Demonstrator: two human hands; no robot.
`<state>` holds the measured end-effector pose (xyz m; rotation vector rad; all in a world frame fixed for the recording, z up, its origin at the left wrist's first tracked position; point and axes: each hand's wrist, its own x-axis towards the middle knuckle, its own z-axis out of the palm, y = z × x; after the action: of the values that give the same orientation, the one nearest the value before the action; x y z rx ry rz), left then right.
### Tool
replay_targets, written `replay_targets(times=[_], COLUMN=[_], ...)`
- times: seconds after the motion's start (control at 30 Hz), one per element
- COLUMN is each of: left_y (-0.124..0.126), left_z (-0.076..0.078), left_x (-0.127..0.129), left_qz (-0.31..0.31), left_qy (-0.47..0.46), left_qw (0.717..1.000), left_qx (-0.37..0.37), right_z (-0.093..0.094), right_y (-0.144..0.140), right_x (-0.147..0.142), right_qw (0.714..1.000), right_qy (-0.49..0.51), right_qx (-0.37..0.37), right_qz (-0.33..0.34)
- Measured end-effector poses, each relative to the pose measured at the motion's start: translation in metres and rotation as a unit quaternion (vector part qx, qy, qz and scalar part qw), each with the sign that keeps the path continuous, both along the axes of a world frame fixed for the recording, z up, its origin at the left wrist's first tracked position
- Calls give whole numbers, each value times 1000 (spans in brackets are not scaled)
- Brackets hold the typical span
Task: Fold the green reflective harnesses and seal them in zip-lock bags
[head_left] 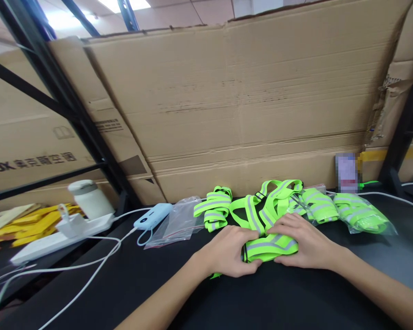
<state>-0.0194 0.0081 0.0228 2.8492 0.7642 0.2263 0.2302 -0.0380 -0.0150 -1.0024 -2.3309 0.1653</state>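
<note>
A neon green reflective strap vest [270, 247] with grey stripes lies folded on the black table [131, 284]. My left hand [227, 252] grips its left end, thumb over the fold. My right hand [304, 243] presses on its right side and top. Loose loops of the same strap [261, 201] trail behind my hands. A rolled green strap bundle [215, 208] sits just behind my left hand. An empty clear zip bag [181, 222] lies left of that bundle. Two bagged green bundles [318, 206] [361, 213] rest to the right.
A large cardboard sheet [241, 101] leans behind the table. At left lie a white power strip [58, 236] with cables, a white round jar [89, 197], a light blue power bank [153, 215] and yellow items [34, 222]. Dark shelf posts [65, 101] [404, 128] stand on both sides.
</note>
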Motion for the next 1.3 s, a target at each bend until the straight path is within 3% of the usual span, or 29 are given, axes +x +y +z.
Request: replay_targets(times=[0.23, 0.37, 0.53, 0.67, 0.77, 0.87, 0.97, 1.07, 1.2, 1.3], left_y=[9, 22, 34, 36, 35, 35, 36, 32, 18, 8], left_z=[14, 21, 28, 31, 35, 40, 41, 31, 8, -8], left_x=[-17, -35, -51, -56, -57, -56, -51, -36, -8, 8], left_qz=[71, 129, 156, 169, 139, 88, 62, 44, 38, 53], left_qy=[56, 121, 178, 174, 103, -38, -175, -272, -359, -374], left_qw=[996, 980, 945, 938, 962, 977, 954, 921, 892, 897], left_qx=[-13, -95, -224, -247, -212, -188, -234, -276, -273, -232], right_z=[-1, 1, -2, -4, -3, -3, -1, 1, 0, -5], right_y=[-3, -5, -6, -6, -7, -8, -10, -12, -12, -9], right_x=[-6, -10, -15, -18, -19, -21, -24, -27, -29, -28], right_qw=[997, 996, 995, 993, 989, 984, 985, 987, 991, 999], right_qy=[-78, -89, -87, -107, -132, -156, -155, -152, -125, -40], right_qx=[3, -2, 17, 48, 73, 83, 72, 57, 53, 28], right_qz=[1, -23, -37, -26, -11, -8, -16, -16, -10, -20])
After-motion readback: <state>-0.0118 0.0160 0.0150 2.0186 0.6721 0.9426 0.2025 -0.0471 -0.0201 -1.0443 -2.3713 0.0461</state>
